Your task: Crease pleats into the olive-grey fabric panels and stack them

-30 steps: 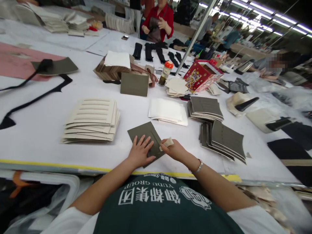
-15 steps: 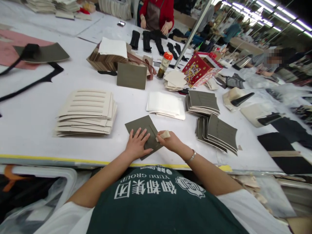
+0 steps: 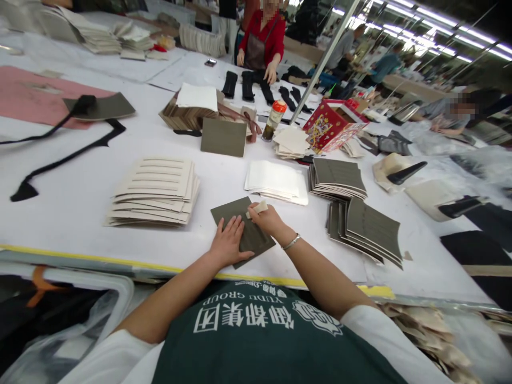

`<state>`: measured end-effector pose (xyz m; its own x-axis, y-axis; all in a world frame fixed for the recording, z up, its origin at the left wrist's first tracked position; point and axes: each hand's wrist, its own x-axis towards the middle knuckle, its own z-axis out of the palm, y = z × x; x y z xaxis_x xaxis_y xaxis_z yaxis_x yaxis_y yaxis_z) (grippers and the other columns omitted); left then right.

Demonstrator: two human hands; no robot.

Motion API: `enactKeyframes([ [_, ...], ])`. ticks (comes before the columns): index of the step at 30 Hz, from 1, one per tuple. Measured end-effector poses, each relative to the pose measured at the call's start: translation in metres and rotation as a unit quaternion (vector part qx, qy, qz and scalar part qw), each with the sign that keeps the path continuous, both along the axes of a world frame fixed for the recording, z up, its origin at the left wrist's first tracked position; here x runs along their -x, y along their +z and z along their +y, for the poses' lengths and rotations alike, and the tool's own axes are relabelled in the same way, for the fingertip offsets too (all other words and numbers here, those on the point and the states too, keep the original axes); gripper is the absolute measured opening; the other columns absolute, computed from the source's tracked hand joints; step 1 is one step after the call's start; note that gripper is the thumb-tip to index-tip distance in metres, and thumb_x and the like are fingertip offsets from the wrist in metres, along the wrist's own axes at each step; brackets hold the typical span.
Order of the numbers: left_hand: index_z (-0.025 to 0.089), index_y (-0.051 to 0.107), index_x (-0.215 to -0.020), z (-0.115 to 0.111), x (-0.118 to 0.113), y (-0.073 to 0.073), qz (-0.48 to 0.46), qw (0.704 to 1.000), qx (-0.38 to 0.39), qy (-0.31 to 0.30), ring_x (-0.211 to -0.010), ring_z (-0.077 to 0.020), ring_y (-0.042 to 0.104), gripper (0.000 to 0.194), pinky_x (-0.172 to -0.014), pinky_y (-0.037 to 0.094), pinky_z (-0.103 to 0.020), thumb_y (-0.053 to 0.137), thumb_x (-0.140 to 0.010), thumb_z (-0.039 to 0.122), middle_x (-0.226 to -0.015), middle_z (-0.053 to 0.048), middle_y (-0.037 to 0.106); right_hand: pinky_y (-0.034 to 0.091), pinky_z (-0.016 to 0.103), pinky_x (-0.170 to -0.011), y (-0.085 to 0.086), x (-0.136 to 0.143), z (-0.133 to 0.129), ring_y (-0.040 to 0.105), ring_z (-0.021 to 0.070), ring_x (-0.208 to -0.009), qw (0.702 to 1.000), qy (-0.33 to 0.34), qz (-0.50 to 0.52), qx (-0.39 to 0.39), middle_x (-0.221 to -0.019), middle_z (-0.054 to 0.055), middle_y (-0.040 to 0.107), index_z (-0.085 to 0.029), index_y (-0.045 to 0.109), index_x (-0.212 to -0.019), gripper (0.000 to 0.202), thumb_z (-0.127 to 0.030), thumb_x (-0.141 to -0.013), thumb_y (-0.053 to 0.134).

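Observation:
A dark olive panel (image 3: 256, 241) lies at a slant on the white table, close to its front edge. My left hand (image 3: 231, 242) rests flat on the panel's left part, fingers spread. In my right hand (image 3: 269, 220), closed fingers grip a small cream-coloured piece (image 3: 259, 208), held against the panel's upper right part; whether it is folded cloth or a scraper I cannot tell. Left of my hands stands a stack of cream panels (image 3: 154, 189) with slits. To the right are two stacks of olive panels, one farther back (image 3: 338, 176) and one nearer (image 3: 372, 226).
White sheets (image 3: 276, 181) lie just beyond the panel. Farther back stand a jar with an orange lid (image 3: 274, 121), a red patterned box (image 3: 332, 125) and an upright olive panel (image 3: 223, 137). A metal pole (image 3: 320, 64) rises there. Across the table, a person in red handles black pieces.
My right hand has moved with the cream piece up and left along the olive panel. My left hand stays flat on it. The camera view has shifted slightly.

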<state>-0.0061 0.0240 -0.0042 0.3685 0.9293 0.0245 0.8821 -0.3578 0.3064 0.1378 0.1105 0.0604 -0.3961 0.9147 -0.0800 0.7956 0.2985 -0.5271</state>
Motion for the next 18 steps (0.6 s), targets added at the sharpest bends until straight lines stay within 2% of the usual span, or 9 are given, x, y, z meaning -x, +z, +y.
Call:
enactKeyframes([
  [2, 0.009, 0.028, -0.137, -0.001, 0.001, 0.0, -0.003, 1.0, -0.001, 0.001, -0.135, -0.0281, 0.015, 0.093, -0.109, -0.001, -0.051, 0.045, -0.069, 0.07, -0.146, -0.014, 0.021, 0.041, 0.019, -0.06, 0.005, -0.013, -0.014, 0.058, 0.0106, -0.061, 0.999, 0.021, -0.022, 0.035, -0.067, 0.001, 0.063, -0.017, 0.059, -0.082, 0.019, -0.024, -0.085, 0.042],
  [5, 0.01, 0.027, -0.138, -0.003, 0.005, 0.0, -0.009, 1.0, -0.004, 0.001, -0.135, -0.0287, 0.015, 0.094, -0.109, 0.001, -0.052, 0.043, -0.069, 0.072, -0.147, -0.015, 0.02, 0.04, 0.018, -0.058, 0.01, -0.04, -0.049, 0.056, 0.0094, -0.057, 0.995, 0.047, -0.03, 0.086, -0.061, -0.001, 0.061, -0.018, 0.058, -0.075, 0.017, -0.022, -0.081, 0.042],
  [7, 0.011, 0.027, -0.138, -0.004, 0.007, -0.001, -0.012, 1.0, -0.002, -0.007, -0.135, -0.0293, 0.016, 0.094, -0.109, 0.004, -0.053, 0.04, -0.069, 0.074, -0.146, -0.014, 0.021, 0.041, 0.018, -0.055, 0.009, -0.05, -0.066, 0.057, 0.0097, -0.054, 0.991, 0.034, 0.002, 0.133, -0.06, -0.001, 0.061, -0.018, 0.058, -0.075, 0.02, -0.026, -0.083, 0.041],
  [9, 0.012, 0.027, -0.138, -0.004, 0.01, -0.002, -0.014, 1.0, -0.003, -0.014, -0.135, -0.0299, 0.016, 0.095, -0.109, 0.005, -0.054, 0.038, -0.069, 0.076, -0.146, -0.014, 0.021, 0.04, 0.019, -0.049, 0.009, -0.05, -0.072, 0.057, 0.0107, -0.05, 0.985, 0.016, 0.008, 0.174, -0.058, 0.0, 0.061, -0.018, 0.058, -0.074, 0.022, -0.027, -0.082, 0.04],
  [12, 0.013, 0.028, -0.138, -0.004, 0.011, -0.003, -0.013, 1.0, -0.012, -0.012, -0.135, -0.031, 0.017, 0.095, -0.108, 0.007, -0.055, 0.04, -0.068, 0.076, -0.146, -0.014, 0.022, 0.037, 0.019, -0.044, 0.022, -0.039, -0.059, 0.055, 0.0115, -0.044, 0.984, 0.028, -0.04, 0.171, -0.049, 0.001, 0.058, -0.017, 0.058, -0.065, 0.022, -0.025, -0.079, 0.043],
  [15, 0.014, 0.028, -0.138, -0.005, 0.012, -0.002, -0.008, 1.0, -0.015, -0.016, -0.134, -0.0307, 0.018, 0.094, -0.109, 0.008, -0.054, 0.042, -0.068, 0.075, -0.146, -0.014, 0.023, 0.036, 0.02, -0.043, 0.037, -0.026, -0.035, 0.052, 0.0108, -0.041, 0.983, 0.051, -0.069, 0.162, -0.046, 0.001, 0.057, -0.016, 0.059, -0.061, 0.023, -0.025, -0.078, 0.046],
  [18, 0.014, 0.028, -0.138, -0.007, 0.011, 0.001, 0.0, 1.0, -0.012, -0.008, -0.135, -0.0302, 0.017, 0.095, -0.109, 0.008, -0.052, 0.041, -0.067, 0.076, -0.147, -0.015, 0.021, 0.038, 0.019, -0.049, 0.036, -0.015, -0.007, 0.054, 0.0096, -0.047, 0.994, 0.043, -0.027, 0.096, -0.054, 0.0, 0.06, -0.016, 0.06, -0.066, 0.022, -0.025, -0.08, 0.046],
])
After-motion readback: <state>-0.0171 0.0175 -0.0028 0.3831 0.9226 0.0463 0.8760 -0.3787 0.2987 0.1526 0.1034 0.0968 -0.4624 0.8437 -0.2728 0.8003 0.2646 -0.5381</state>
